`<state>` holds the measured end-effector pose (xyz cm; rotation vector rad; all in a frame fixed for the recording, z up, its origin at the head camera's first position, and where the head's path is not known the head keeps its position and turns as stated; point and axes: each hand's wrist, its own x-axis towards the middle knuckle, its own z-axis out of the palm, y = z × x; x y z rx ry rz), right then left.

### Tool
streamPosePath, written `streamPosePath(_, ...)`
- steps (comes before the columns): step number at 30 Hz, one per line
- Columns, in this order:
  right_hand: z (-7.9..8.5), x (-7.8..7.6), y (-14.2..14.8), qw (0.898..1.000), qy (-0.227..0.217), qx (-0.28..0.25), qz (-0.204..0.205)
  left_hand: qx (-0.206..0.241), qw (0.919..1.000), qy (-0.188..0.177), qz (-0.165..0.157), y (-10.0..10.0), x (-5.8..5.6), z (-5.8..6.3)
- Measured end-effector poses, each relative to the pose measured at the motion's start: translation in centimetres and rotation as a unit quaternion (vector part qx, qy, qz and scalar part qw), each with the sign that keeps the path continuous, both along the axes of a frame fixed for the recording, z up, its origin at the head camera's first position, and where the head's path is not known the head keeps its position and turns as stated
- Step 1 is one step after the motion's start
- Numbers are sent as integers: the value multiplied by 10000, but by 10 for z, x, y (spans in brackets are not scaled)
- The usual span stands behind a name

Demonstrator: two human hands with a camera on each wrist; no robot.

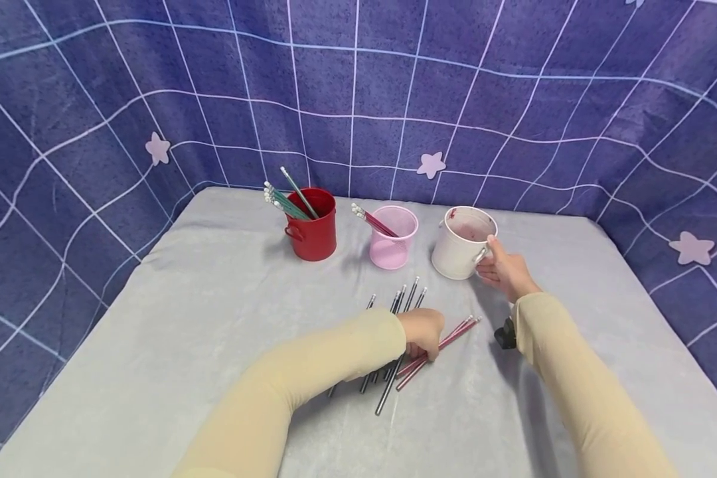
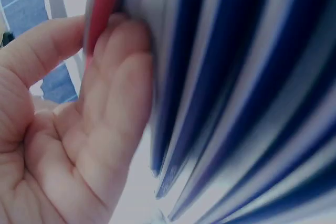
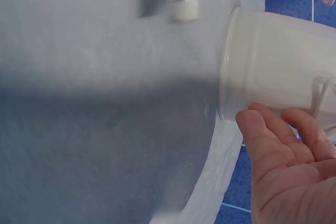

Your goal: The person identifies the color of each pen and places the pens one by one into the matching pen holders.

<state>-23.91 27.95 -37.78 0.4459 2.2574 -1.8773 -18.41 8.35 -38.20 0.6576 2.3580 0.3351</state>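
Note:
My left hand [image 1: 425, 330] is low over loose pencils in the middle of the table. Its thumb and fingers pinch a red pencil [image 2: 106, 9], seen close up in the left wrist view. Two or more red pencils [image 1: 457, 332] lie under and beside this hand; several black pencils [image 1: 388, 391] spread to its left. At the right, my right hand [image 1: 508, 272] holds a white bucket [image 1: 452, 255] by its side, thumb at the rim and fingers near the small handle. In the right wrist view, fingertips [image 3: 252, 121] touch the bucket's wall.
A red bucket [image 1: 315, 239] with several green pencils [image 1: 293, 207] stands at the back left. Between the two buckets is a pink mesh cup [image 1: 388, 255] holding red pencils [image 1: 378, 224]. A blue checked curtain [image 1: 334, 86] hangs behind the grey table [image 1: 173, 332].

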Motion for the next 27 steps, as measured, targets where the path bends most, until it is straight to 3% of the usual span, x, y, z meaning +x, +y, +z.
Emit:
streamPosePath(7,-3,1,-1,10000,1,-48,-51,25,9998,-207,63,-3,-2,2)
streamPosePath(19,-4,0,1,9999,65,-94,-49,283,9994,-72,196,-14,-20,24)
streamPosePath(22,-2,0,1,9995,81,-269,-114,503,9986,121,95,-17,-26,28)
streamPosePath(27,-2,1,0,9997,72,-217,-132,1266,9909,445,-67,-24,-35,40)
